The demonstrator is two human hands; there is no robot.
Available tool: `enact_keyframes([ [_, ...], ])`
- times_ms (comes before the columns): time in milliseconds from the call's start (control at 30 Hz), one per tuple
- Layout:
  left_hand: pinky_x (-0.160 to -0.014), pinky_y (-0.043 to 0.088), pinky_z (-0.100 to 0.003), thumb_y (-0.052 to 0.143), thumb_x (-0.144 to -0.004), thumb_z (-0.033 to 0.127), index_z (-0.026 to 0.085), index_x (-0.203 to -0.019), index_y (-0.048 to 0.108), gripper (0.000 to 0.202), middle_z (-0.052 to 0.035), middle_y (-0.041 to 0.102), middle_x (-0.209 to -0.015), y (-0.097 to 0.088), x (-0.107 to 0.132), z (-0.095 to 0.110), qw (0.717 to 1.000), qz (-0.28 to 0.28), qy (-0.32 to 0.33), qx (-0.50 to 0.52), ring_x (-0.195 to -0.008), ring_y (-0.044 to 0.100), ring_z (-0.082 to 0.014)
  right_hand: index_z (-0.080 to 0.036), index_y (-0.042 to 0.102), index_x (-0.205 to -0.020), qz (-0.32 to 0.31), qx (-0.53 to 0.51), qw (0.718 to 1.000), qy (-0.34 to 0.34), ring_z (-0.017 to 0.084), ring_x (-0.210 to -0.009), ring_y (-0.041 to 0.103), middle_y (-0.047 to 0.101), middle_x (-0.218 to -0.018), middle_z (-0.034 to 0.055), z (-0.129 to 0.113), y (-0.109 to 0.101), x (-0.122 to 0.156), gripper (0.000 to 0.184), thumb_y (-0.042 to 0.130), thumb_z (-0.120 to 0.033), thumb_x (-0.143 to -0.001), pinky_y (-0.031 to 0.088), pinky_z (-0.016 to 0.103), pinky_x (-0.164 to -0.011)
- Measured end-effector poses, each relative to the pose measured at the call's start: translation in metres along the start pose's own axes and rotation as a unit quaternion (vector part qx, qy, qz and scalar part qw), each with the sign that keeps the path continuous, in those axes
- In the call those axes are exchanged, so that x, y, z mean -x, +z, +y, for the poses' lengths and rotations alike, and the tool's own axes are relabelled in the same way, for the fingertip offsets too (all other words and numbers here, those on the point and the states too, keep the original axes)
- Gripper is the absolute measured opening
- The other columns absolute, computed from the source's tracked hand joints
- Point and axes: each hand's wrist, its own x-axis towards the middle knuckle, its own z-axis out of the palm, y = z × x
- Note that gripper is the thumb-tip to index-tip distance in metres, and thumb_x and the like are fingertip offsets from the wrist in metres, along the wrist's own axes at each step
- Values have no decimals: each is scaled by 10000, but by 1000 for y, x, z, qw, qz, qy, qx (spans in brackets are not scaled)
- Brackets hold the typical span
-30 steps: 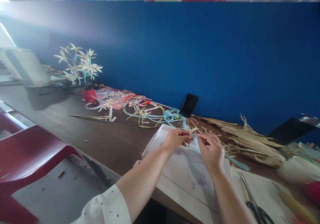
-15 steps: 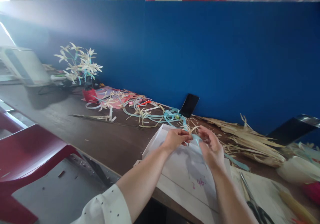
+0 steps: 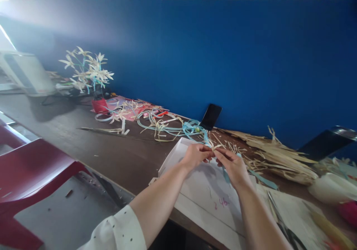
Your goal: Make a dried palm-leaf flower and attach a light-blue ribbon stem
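Over a white cardboard box lid [image 3: 192,194], both my hands meet at a small pale leaf-strip flower [image 3: 215,147]. Its lower part is hidden by the fingers. My left hand [image 3: 195,155] is closed, pinching the flower from the left. From the right, my right hand [image 3: 232,165] pinches it too, its fingertips touching those of the left. A light blue ribbon [image 3: 226,175] hangs below the right hand; whether the fingers grip it I cannot tell. More blue ribbon [image 3: 192,127] lies in loops just behind the lid.
A black phone [image 3: 212,117] leans on the blue partition [image 3: 251,64]. Dried leaf strips [image 3: 279,157] are heaped at right, near scissors [image 3: 284,224] and a white bowl [image 3: 331,188]. Left stands a red pot [image 3: 99,105] of pale flowers [image 3: 96,71]. A red chair [image 3: 36,172] adjoins the table.
My right hand has moved in to the left, and its open fingers have closed on the flower. The ribbon now hangs below that hand. My left hand has kept its pinch.
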Motion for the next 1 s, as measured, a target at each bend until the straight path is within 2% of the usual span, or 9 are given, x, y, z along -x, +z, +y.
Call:
enact_keyframes([
  [267,-541,452,-203,670,-664,273,111,-783,688,202,-39,635,-685,3,3,1,1000,-11,14,-14,-584,546,-90,-163,687,-876,18,47,999,-10,122,-563,485,590,-618,1,-5,-2,1,391,684,-497,-672,390,238,-521],
  [600,-579,472,-210,635,-701,273,112,-826,691,211,-38,628,-692,3,7,5,999,-29,27,-11,-623,566,-100,-156,683,-889,35,42,998,-10,121,-543,470,580,-606,3,-7,-2,2,407,688,-494,-662,383,243,-516],
  [833,-576,478,-203,622,-711,218,108,-824,687,171,-33,634,-664,3,4,2,1000,4,9,-10,-598,568,-92,-165,683,-901,26,20,999,-16,122,-543,471,589,-622,7,-5,-1,1,410,690,-498,-663,377,243,-508],
  [1000,-564,480,-202,645,-704,234,112,-818,679,169,-38,663,-692,2,-1,-3,999,26,-24,4,-597,584,-93,-169,666,-994,17,-36,999,-34,127,-564,512,619,-683,27,-1,-5,-1,435,673,-484,-694,399,240,-503],
])
